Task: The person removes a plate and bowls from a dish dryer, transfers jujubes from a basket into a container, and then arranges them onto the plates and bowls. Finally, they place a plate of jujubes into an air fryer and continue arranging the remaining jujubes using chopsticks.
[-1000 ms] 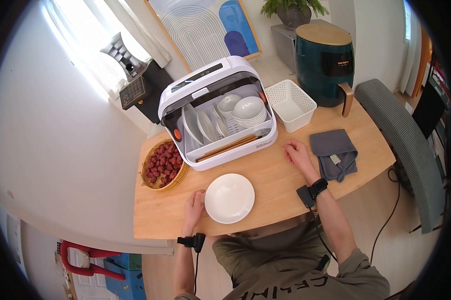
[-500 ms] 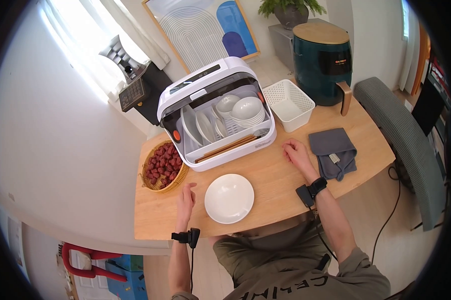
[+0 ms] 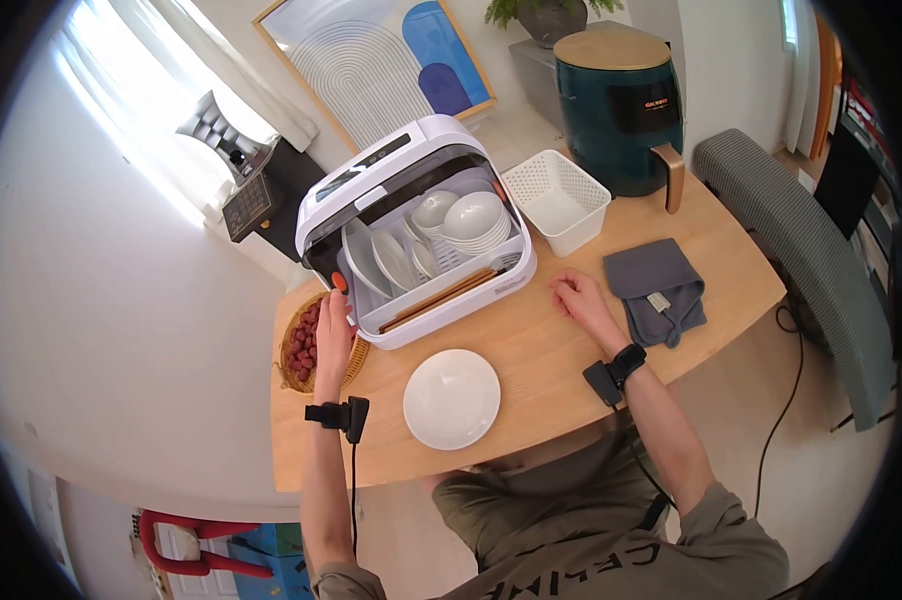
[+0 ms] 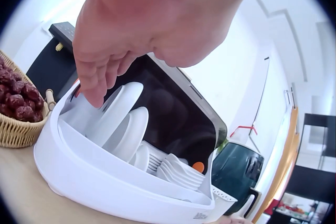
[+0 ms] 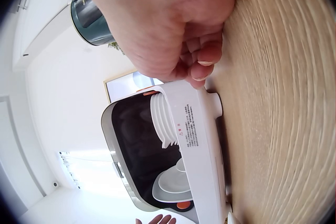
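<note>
My left hand is at the left front corner of a white dish cabinet, its fingers extended near the orange round knob and holding nothing. In the left wrist view those fingers hang over the left end of the cabinet, beside upright plates. The cabinet's dark lid is raised; stacked bowls and chopsticks lie inside. A white plate lies flat on the table in front. My right hand rests on the tabletop right of the cabinet, fingers loosely curled with nothing in them.
A wicker basket of red dates stands left of the cabinet, partly behind my left forearm. To the right are a white perforated basket, a folded grey cloth and a dark green air fryer on the wooden table.
My left hand has left the rim of the white plate and moved forward and left to the cabinet's left front corner. My right hand has stayed on the table. The head view has shifted slightly.
</note>
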{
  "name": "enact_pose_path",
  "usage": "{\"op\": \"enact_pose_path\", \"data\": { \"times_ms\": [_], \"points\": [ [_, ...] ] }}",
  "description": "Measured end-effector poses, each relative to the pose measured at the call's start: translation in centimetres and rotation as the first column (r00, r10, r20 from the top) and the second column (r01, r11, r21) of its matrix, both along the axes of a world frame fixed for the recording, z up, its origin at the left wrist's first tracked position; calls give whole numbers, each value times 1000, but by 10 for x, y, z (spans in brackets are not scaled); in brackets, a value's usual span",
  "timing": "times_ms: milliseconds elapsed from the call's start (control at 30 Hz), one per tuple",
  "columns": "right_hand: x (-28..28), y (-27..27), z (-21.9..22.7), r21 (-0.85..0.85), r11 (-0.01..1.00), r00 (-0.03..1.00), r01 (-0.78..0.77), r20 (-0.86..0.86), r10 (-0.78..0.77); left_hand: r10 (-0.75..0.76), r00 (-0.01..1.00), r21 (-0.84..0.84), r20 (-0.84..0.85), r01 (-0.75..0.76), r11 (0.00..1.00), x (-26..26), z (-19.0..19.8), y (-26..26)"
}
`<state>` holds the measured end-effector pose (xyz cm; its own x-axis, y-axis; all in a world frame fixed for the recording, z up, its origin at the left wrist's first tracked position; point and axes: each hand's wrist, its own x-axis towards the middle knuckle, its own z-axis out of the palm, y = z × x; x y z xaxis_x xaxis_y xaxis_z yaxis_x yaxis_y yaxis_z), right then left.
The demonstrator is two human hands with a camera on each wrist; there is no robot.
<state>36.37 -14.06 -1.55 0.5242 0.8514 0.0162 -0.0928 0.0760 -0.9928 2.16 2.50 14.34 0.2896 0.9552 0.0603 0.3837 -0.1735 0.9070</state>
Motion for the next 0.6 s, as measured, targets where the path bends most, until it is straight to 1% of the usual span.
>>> {"op": "enact_pose_path", "data": {
  "times_ms": [67, 200, 267, 300, 367, 467, 500, 600],
  "points": [
    [1, 0, -1, -7, 1000, 1000, -2, -8, 2, -17, 997, 53, -72, 21, 998, 5, -3, 13],
    [0, 2, 1, -8, 1000, 1000, -9, 2, 9, 29, 996, 77, -78, -23, 997, 14, -6, 35],
    [0, 1, -1, -17, 1000, 1000, 3, 7, -3, 12, 983, 62, -185, -1, 998, 17, -1, 45],
    [0, 1, -2, -17, 1000, 1000, 9, 14, -9, 6, 983, 60, -185, 5, 998, 20, 0, 49],
    [0, 1, -1, -17, 1000, 1000, 21, 18, -20, 34, 958, 71, -284, -14, 997, 27, 5, 51],
    [0, -1, -1, -21, 1000, 1000, -3, 5, 3, 60, 957, 95, -283, -34, 995, 34, 5, 53],
    [0, 0, -1, -24, 1000, 1000, -5, 3, 5, 40, 955, 214, -295, 25, 977, 21, -19, 85],
    [-3, 0, 3, -18, 1000, 1000, -5, 2, 5, 57, 960, 233, -275, 9, 972, 22, -26, 95]
  ]
}}
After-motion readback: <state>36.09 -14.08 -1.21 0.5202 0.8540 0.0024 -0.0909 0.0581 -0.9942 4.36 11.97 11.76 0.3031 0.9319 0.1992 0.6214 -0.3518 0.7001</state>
